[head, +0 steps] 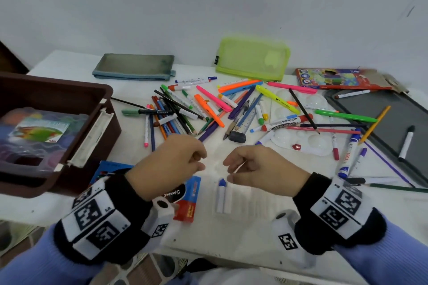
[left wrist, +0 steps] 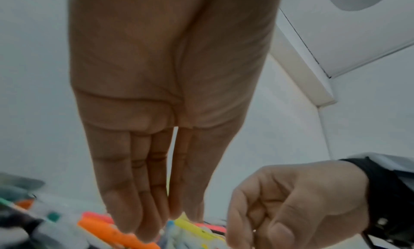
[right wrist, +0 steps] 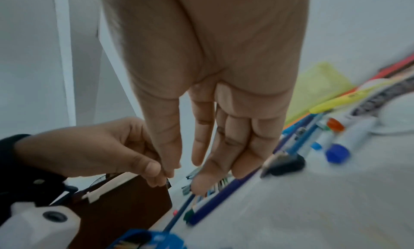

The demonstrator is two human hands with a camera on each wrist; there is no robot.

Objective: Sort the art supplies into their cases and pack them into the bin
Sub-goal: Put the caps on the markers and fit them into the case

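We log: left hand & right hand over table, fingers loosely curled, neither holding anything we can see; felt pens/pencils heaped just beyond; grey case, green mesh case at rear; brown bin left

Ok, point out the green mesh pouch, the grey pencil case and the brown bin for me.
green mesh pouch (head: 252, 59): head view, middle of its mesh front.
grey pencil case (head: 134, 66): head view, middle of its flat top side.
brown bin (head: 108, 127): head view, its right outer wall.
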